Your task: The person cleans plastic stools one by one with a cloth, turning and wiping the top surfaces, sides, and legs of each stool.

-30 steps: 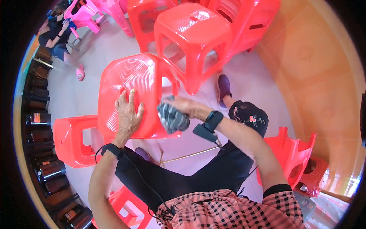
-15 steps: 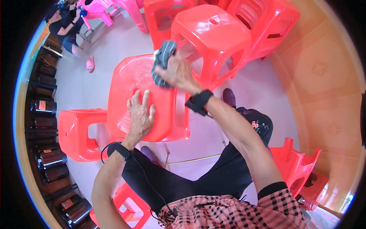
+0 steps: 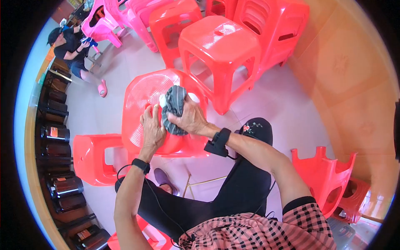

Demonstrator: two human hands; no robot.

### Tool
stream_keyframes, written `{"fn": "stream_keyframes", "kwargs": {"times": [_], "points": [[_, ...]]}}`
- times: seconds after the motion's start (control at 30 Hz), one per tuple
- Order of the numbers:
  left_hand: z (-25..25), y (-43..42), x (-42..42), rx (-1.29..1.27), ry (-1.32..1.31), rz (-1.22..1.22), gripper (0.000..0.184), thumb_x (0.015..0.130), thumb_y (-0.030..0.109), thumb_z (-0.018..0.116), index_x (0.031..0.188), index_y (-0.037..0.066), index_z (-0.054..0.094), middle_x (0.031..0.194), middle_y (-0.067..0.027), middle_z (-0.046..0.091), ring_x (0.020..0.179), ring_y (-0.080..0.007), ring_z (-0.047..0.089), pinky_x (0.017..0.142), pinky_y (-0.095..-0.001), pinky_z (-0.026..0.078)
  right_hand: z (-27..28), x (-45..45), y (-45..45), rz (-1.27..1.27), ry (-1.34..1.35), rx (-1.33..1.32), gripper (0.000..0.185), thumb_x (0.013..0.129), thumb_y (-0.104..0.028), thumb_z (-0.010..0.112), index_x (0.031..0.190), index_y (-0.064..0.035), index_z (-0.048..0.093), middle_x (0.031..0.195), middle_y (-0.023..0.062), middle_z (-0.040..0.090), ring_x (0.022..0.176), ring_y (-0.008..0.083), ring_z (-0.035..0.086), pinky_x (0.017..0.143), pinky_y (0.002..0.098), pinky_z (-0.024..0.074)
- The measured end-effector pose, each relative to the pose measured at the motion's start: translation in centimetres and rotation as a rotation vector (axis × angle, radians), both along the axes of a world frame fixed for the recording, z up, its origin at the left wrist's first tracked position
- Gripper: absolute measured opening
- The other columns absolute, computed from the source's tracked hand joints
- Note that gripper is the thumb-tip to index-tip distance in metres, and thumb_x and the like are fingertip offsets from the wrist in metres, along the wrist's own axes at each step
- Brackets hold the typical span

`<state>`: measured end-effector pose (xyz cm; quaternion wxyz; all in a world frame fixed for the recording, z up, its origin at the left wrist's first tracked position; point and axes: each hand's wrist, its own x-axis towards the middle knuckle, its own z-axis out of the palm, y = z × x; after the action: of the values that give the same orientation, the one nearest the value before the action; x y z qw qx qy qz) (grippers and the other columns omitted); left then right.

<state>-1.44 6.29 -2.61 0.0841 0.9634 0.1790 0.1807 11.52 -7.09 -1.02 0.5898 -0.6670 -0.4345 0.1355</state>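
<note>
A red plastic stool (image 3: pixel 139 93) with a ringed seat stands in front of me. My left hand (image 3: pixel 153 128) rests on its seat, fingers spread, holding nothing. Just right of it, my right hand (image 3: pixel 191 117) is closed round a bunched grey striped cloth (image 3: pixel 176 102), which lies over the right part of the seat. A small white patch shows at the cloth's left edge. Both wrists wear black bands with cables.
Another red stool (image 3: pixel 221 39) stands behind, near stacked red chairs (image 3: pixel 287 25). A lower red stool (image 3: pixel 89 160) is at the left, an overturned one (image 3: pixel 321 175) at the right. A seated person (image 3: pixel 68 48) is at the upper left, by dark jars (image 3: pixel 66 186) on shelves.
My right hand and the cloth went from the stool's right side up to its far edge, then back down beside my left hand. My left hand stays on the seat.
</note>
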Motion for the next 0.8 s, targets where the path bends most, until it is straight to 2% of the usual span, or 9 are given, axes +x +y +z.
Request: {"fn": "stream_keyframes", "kwargs": {"times": [0.13, 0.23, 0.33, 0.47, 0.5, 0.53, 0.6, 0.63, 0.8], "points": [[-0.1, 0.8, 2.1, -0.021, 0.038, 0.036, 0.05, 0.084, 0.017, 0.052, 0.129, -0.002, 0.04, 0.127, -0.0289, 0.037, 0.119, -0.0403, 0.037, 0.101, -0.0491, 0.024, -2.7, 3.9, 2.9, -0.322, 0.091, 0.04, 0.048, 0.071, -0.034, 0.067, 0.105, -0.0022, 0.056, 0.095, 0.02, 0.062, 0.086, 0.036, 0.063, 0.077, 0.0426, 0.0507], [-0.2, 1.5, 1.7, 0.002, 0.026, -0.005, 0.053, 0.083, 0.02, 0.055, 0.129, -0.001, 0.04, 0.128, -0.0287, 0.037, 0.118, -0.0402, 0.037, 0.1, -0.0493, 0.025, -3.3, 7.6, 4.4, -0.443, 0.327, -0.068, 0.036, 0.075, -0.037, 0.065, 0.083, -0.002, 0.062, 0.075, 0.0153, 0.066, 0.072, 0.0269, 0.065, 0.066, 0.0394, 0.0492], [0.0, 0.8, 0.5, -0.019, 0.01, -0.068, 0.057, 0.081, 0.02, 0.059, 0.13, -0.001, 0.038, 0.129, -0.0284, 0.036, 0.118, -0.0406, 0.037, 0.1, -0.0498, 0.026, -6.9, 9.8, 5.0, -0.5, 0.506, 0.015, 0.036, 0.077, -0.037, 0.064, 0.077, -0.0013, 0.062, 0.075, 0.0149, 0.066, 0.071, 0.024, 0.065, 0.064, 0.0386, 0.0479], [1.4, -0.9, -3.3, -0.106, 0.059, -0.165, 0.062, 0.077, 0.018, 0.064, 0.13, 0.0, 0.038, 0.135, -0.0277, 0.032, 0.12, -0.0422, 0.034, 0.101, -0.05, 0.027, -13.2, 10.6, 3.9, -0.718, 0.549, -0.269, 0.042, 0.078, -0.04, 0.064, 0.078, 0.0025, 0.063, 0.073, 0.0125, 0.065, 0.071, 0.0237, 0.064, 0.067, 0.0367, 0.0503], [1.8, -1.0, -4.2, -0.125, 0.083, -0.163, 0.063, 0.076, 0.018, 0.065, 0.13, 0.0, 0.038, 0.136, -0.0268, 0.032, 0.121, -0.0422, 0.034, 0.102, -0.0499, 0.027, -14.8, 11.3, 4.2, -0.614, 0.82, -0.214, 0.042, 0.079, -0.04, 0.065, 0.078, 0.0021, 0.064, 0.071, 0.0108, 0.065, 0.068, 0.0218, 0.064, 0.066, 0.0353, 0.052], [2.2, -1.0, -5.0, -0.139, 0.102, -0.158, 0.064, 0.075, 0.018, 0.065, 0.13, 0.0, 0.038, 0.137, -0.0259, 0.031, 0.121, -0.0422, 0.033, 0.102, -0.0498, 0.027, -12.5, 11.0, 3.3, -0.619, 0.822, -0.214, 0.042, 0.079, -0.04, 0.065, 0.078, 0.0021, 0.064, 0.071, 0.0108, 0.065, 0.068, 0.0218, 0.064, 0.066, 0.0353, 0.052], [2.5, -1.0, -7.0, -0.144, 0.127, -0.167, 0.065, 0.074, 0.017, 0.066, 0.13, 0.0, 0.038, 0.138, -0.0241, 0.031, 0.122, -0.0418, 0.033, 0.102, -0.0495, 0.027, -8.6, 9.8, 1.3, -0.251, 0.9, -0.199, 0.028, 0.082, -0.032, 0.066, 0.081, -0.0038, 0.066, 0.066, 0.0094, 0.064, 0.047, 0.0165, 0.059, 0.045, 0.0301, 0.0506], [2.6, -1.0, -7.9, -0.141, 0.16, -0.176, 0.066, 0.073, 0.017, 0.067, 0.13, 0.0, 0.037, 0.138, -0.0239, 0.031, 0.122, -0.0417, 0.033, 0.103, -0.0492, 0.027, -11.0, 10.0, 1.9, -0.158, 0.958, -0.18, 0.025, 0.083, -0.027, 0.065, 0.082, -0.0026, 0.065, 0.064, 0.0083, 0.062, 0.045, 0.0164, 0.059, 0.044, 0.0294, 0.0508], [3.0, -0.3, -10.9, -0.145, 0.227, -0.137, 0.066, 0.073, 0.016, 0.067, 0.13, 0.0, 0.037, 0.137, -0.0232, 0.033, 0.123, -0.0422, 0.032, 0.103, -0.049, 0.028, -17.0, 8.4, 3.9, -0.186, 0.695, -0.313, 0.021, 0.087, -0.022, 0.059, 0.081, -0.0019, 0.062, 0.064, 0.0068, 0.061, 0.046, 0.0151, 0.058, 0.043, 0.0283, 0.0508]]}}
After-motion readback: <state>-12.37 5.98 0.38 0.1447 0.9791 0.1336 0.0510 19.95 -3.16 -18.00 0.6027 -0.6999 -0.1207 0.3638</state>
